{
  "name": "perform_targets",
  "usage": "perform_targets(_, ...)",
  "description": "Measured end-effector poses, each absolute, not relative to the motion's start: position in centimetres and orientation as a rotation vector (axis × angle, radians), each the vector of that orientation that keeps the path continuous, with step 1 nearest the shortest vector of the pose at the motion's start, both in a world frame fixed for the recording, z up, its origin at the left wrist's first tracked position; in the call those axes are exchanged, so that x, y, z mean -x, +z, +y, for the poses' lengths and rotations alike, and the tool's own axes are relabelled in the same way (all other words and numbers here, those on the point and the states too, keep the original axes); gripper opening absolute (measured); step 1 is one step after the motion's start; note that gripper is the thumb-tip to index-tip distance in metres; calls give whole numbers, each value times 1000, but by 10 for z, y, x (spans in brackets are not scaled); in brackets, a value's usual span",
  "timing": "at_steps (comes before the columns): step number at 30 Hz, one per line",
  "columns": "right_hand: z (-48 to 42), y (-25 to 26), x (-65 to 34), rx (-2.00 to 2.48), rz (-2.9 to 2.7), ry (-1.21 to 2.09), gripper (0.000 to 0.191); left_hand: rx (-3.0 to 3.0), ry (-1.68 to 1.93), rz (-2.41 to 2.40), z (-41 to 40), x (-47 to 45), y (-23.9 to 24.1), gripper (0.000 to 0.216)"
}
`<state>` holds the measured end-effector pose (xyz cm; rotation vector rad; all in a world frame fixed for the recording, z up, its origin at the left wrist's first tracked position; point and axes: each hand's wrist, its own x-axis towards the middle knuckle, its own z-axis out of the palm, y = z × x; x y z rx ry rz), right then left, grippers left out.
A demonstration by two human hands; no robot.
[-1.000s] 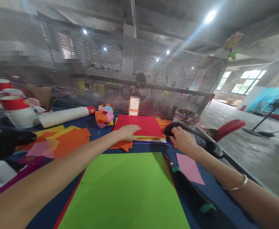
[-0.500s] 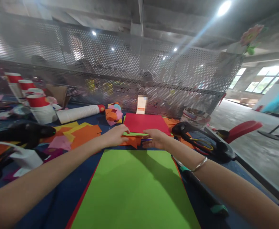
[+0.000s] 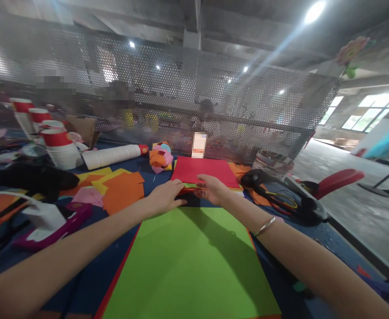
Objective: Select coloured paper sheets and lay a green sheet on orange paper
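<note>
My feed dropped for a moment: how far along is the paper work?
Done: a green sheet lies flat in front, over a red one whose edge shows. In hand: left hand and right hand both grip the near edge of the paper stack, red on top. Left: no sheet is clear of the stack yet; orange scraps lie loose.

light: bright ceiling lamp point(image 3: 314, 11) top right w/ flare streak, windows point(image 3: 369, 113) blown out | shadows: arms' on green sheet point(image 3: 194, 261) | edges: fisheye-bent, soft; bkgd hazy
</note>
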<state>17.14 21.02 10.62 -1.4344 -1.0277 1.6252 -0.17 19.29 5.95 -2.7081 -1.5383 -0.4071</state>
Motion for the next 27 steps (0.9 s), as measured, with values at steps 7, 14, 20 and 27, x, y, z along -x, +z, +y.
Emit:
perform_targets(7, 214, 113, -171, 1395, -1101, 1535, 35, 2516, -461, -1742, 198, -3, 66, 25)
perform_targets(14, 201, 127, -218, 1433, -1262, 1353, 34, 2422, -817, -1702, 203, 1, 120, 25)
perform_targets(20, 167, 130, -249, 1518, -1429, 1175, 31, 2461, -1089, -1478, 226, -33, 117, 27)
perform_targets(27, 129, 123, -267, 1552, -1658, 1124, 19, 2774, -638, -1440, 242, -35, 78, 29)
